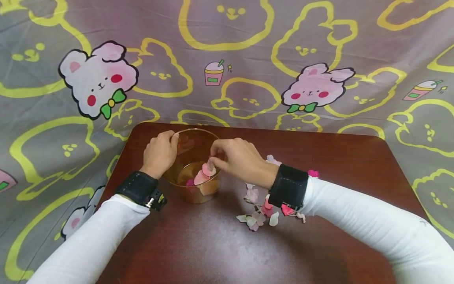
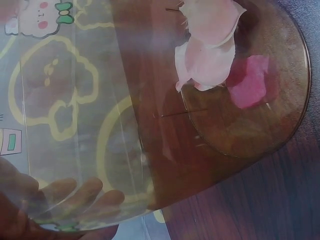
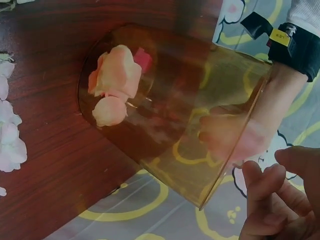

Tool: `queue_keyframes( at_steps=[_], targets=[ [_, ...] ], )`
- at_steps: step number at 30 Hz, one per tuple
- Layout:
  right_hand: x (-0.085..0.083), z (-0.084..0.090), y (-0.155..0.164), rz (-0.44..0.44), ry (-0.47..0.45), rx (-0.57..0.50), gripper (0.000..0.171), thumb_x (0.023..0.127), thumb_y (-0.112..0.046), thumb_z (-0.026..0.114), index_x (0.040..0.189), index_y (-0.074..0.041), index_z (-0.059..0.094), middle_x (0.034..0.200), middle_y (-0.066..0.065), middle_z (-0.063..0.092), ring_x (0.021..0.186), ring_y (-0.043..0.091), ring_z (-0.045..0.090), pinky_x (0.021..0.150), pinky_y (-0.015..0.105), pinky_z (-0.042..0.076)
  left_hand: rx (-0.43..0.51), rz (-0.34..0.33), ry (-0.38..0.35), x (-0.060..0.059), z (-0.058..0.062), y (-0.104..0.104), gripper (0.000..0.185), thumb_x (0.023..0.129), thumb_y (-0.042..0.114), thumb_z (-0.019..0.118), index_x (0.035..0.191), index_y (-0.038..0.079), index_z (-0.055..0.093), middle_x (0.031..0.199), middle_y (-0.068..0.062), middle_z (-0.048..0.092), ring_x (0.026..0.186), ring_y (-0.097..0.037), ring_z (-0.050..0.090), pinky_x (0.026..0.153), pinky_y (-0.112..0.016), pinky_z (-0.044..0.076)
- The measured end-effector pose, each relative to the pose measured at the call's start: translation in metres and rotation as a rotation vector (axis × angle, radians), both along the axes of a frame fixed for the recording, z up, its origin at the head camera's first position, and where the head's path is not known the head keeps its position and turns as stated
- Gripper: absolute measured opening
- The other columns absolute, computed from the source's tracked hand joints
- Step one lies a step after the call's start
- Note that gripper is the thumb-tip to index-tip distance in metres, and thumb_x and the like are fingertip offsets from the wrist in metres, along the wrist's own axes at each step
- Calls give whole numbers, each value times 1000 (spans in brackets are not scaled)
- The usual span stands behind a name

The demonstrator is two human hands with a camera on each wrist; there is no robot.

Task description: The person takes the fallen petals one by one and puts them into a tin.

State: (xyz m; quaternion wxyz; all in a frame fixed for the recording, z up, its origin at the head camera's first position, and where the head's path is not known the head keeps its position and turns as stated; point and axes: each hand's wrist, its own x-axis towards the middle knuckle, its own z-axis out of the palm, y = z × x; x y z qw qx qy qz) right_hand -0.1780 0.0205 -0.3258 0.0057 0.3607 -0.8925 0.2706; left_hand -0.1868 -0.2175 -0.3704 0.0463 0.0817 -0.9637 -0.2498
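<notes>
Petals (image 1: 203, 177), pink and pale, lie at the bottom of a clear amber-tinted cup (image 1: 194, 194) standing upright near the middle-left of the dark wooden worktop (image 1: 220, 248); one deeper pink piece (image 2: 248, 81) sits beside the pale ones in the left wrist view. A loose scatter of further petals (image 1: 257, 213) lies on the worktop just right of the cup, under the right forearm. Risk assessment: the cup looks light and thin-walled, and both hands bear on its rim, so a sideways nudge from either could tip it and spill the contents; the right sleeve (image 1: 358, 225) passes over the loose scatter and could sweep pieces toward the worktop's edge; a petal released at the rim rather than inside could fall outside. Left hand (image 1: 160, 153): fingers curled over the cup's far-left rim, gripping the wall, fingertips (image 2: 90, 192) visible through the plastic. Right hand (image 1: 238, 159): held over the cup's mouth, wrist bent down, thumb and forefinger drawn together and pinching one pale petal (image 1: 210, 169) above the rim, the other fingers loosely curled. Both wrists carry black straps, and a patterned cartoon cloth (image 1: 319, 59) hangs behind the worktop.
</notes>
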Motion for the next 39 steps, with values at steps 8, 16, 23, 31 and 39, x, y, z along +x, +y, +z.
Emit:
queue_keyframes(
  at_steps=[8, 16, 23, 31, 39],
  targets=[
    [-2, 0, 5, -4, -13, 54, 16, 94, -29, 72, 102, -16, 72, 86, -5, 73, 67, 9, 57, 55, 25, 40, -1, 0, 0, 0, -1, 0, 35, 109, 30, 38, 100, 6, 62, 104, -25, 69, 104, -54, 64, 80, -64, 47],
    [-6, 0, 14, -31, -11, 72, 19, 94, -32, 72, 102, -16, 72, 90, -3, 74, 68, 11, 57, 55, 26, 41, 2, 2, 0, 0, 0, -1, 35, 109, 31, 38, 97, 6, 61, 100, -25, 68, 102, -53, 65, 77, -63, 47],
    [-10, -5, 28, -53, -38, 59, 16, 93, -27, 72, 101, -14, 73, 89, -1, 73, 69, 13, 58, 56, 27, 43, 3, -2, 0, 0, 0, 0, 36, 109, 31, 38, 94, 6, 60, 88, -20, 64, 93, -48, 66, 73, -59, 46],
    [-15, -18, 44, -54, -76, 103, 18, 94, -29, 71, 102, -13, 73, 86, 0, 73, 69, 12, 60, 55, 25, 43, 7, -7, 3, -1, 0, 0, 36, 109, 32, 38, 96, 6, 61, 89, -20, 64, 95, -49, 67, 73, -60, 46],
    [-21, -37, 59, -81, -89, 125, 16, 93, -27, 72, 98, -12, 73, 85, 0, 73, 69, 11, 61, 53, 25, 42, 10, -6, -5, 0, 1, 0, 37, 109, 32, 38, 98, 6, 61, 88, -20, 64, 93, -47, 66, 72, -58, 46]
  ],
)
